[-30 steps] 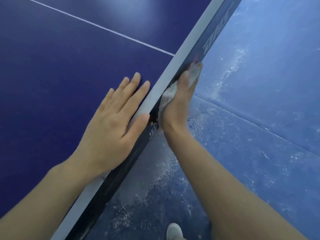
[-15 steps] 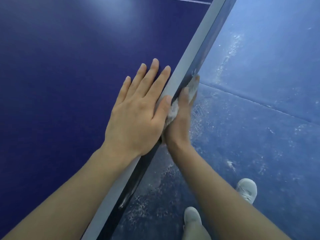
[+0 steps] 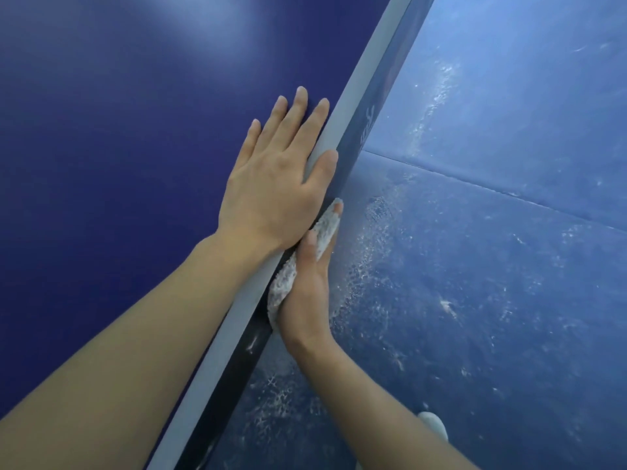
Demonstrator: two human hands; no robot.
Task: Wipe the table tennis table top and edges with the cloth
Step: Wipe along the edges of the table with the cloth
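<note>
The right hand (image 3: pixel 307 293) is pressing a nubbly white cloth (image 3: pixel 298 266) against the dark side face of the table edge (image 3: pixel 359 140), thumb pinching it on top; the left hand (image 3: pixel 274 184) is lying flat with straight fingers at its 11 o'clock, thumb crossing the pale grey border strip (image 3: pixel 234 320); the dark blue table tennis table top (image 3: pixel 118 147) is spreading wide toward 9 o'clock; scuffed blue floor (image 3: pixel 492 283) is lying toward 3 o'clock; a pale shoe (image 3: pixel 434 425) is showing at 5 o'clock.
</note>
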